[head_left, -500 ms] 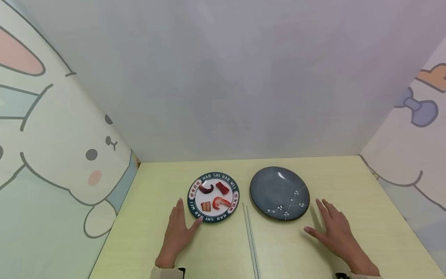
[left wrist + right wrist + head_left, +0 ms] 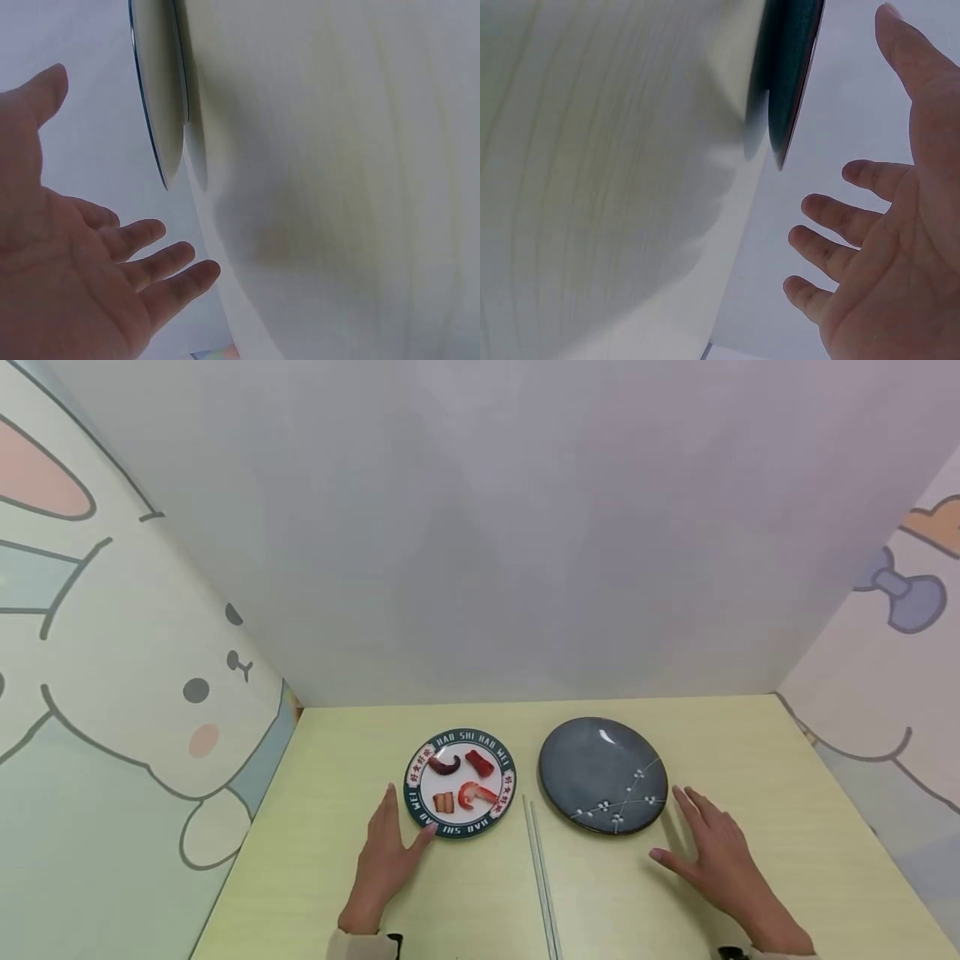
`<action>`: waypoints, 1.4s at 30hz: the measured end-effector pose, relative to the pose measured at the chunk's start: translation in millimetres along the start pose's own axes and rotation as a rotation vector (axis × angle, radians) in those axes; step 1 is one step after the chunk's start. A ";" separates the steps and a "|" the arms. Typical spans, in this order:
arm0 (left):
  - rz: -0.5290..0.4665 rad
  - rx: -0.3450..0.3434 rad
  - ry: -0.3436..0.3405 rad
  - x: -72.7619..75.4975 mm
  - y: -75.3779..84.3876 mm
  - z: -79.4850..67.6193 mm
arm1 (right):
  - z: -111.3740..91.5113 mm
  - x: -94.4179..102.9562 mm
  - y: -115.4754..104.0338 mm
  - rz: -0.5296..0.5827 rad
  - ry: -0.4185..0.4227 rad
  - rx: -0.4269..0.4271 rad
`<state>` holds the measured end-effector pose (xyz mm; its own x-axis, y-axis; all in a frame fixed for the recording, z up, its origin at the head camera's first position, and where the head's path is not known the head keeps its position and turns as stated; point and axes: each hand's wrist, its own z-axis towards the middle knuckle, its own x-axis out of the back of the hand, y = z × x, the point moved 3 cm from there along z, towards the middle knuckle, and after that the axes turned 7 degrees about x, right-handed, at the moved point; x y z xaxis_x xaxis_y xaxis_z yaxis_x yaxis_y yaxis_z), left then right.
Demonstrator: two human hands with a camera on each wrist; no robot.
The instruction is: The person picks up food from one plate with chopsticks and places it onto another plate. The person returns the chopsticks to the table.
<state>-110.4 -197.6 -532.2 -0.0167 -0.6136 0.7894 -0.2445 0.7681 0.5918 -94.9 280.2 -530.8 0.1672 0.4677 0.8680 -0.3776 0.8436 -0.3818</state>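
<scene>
My left hand point(image 2: 386, 860) hovers at the lower left of a white plate with a green lettered rim point(image 2: 465, 735), thumb and fingers spread. On that plate lie a shrimp point(image 2: 476, 795), a striped meat-like slice point(image 2: 444, 802), a red piece point(image 2: 480, 764) and a dark curled piece point(image 2: 445, 767). To the right is a dark grey plate point(image 2: 588, 764) with white blossoms. Beside its lower right edge my right hand point(image 2: 720, 860) is held with fingers apart. In the wrist views, the left palm point(image 2: 67, 292) and right palm point(image 2: 900, 285) hold nothing.
A pair of pale chopsticks point(image 2: 537, 877) lies on the table between the plates, pointing away from me. The light wooden table point(image 2: 300, 860) meets a grey wall point(image 2: 480, 568) behind. Panels with cartoon drawings point(image 2: 135, 693) rise on both sides.
My right hand has shifted slightly left, closer to the dark plate. The left hand has moved up a touch. Plates, food and chopsticks stay where they were.
</scene>
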 end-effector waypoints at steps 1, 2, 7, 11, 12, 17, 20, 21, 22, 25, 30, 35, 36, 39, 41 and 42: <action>-0.003 0.001 0.002 -0.3 0.3 0.2 | 0.8 -0.5 -0.4 0.000 -0.005 0.001; -0.008 0.001 0.004 -0.5 0.5 0.4 | 1.3 -0.7 -1.1 0.003 -0.008 0.003; -0.036 0.005 0.011 -1.7 1.6 1.0 | 4.5 -0.3 -8.9 0.033 -0.018 0.009; -0.060 0.016 0.020 -2.0 1.7 1.6 | 6.8 -0.7 -16.3 0.055 0.003 0.046; -0.069 0.019 0.023 -2.2 1.5 1.9 | 7.2 -1.2 -18.1 0.059 0.009 0.058; -0.134 0.040 0.030 -2.8 2.2 3.2 | 9.4 -3.8 -26.9 0.057 0.027 0.102; -0.161 0.056 0.040 -2.6 3.5 3.4 | 11.3 -4.2 -33.3 0.055 0.035 0.122; -0.167 0.061 0.045 -2.7 3.9 3.5 | 12.1 -4.2 -35.6 0.051 0.039 0.133; -0.172 0.067 0.050 -2.6 4.3 3.5 | 12.6 -4.1 -37.8 0.048 0.044 0.143; -0.185 0.079 0.062 -2.7 5.0 3.6 | 13.4 -4.6 -43.3 0.037 0.062 0.178; -0.224 0.092 0.087 -3.8 4.7 4.1 | 13.5 -7.7 -50.7 0.020 0.094 0.236; -0.245 0.092 0.101 -4.7 6.7 4.4 | 14.9 -12.3 -55.8 0.021 0.111 0.282; -0.250 0.094 0.100 -4.7 7.2 4.3 | 15.2 -13.2 -56.7 0.025 0.112 0.291; -0.266 0.104 0.096 -5.2 7.9 4.8 | 15.9 -15.8 -59.6 0.045 0.116 0.325; -0.275 0.112 0.096 -5.5 8.3 5.3 | 16.3 -17.4 -62.2 0.062 0.121 0.353; -0.278 0.119 0.096 -5.8 8.3 5.4 | 16.4 -18.3 -63.6 0.069 0.120 0.366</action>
<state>-117.6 -188.6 -532.8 0.1567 -0.7726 0.6153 -0.3383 0.5433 0.7684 -88.9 213.6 -517.2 0.2273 0.5657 0.7927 -0.6881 0.6693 -0.2804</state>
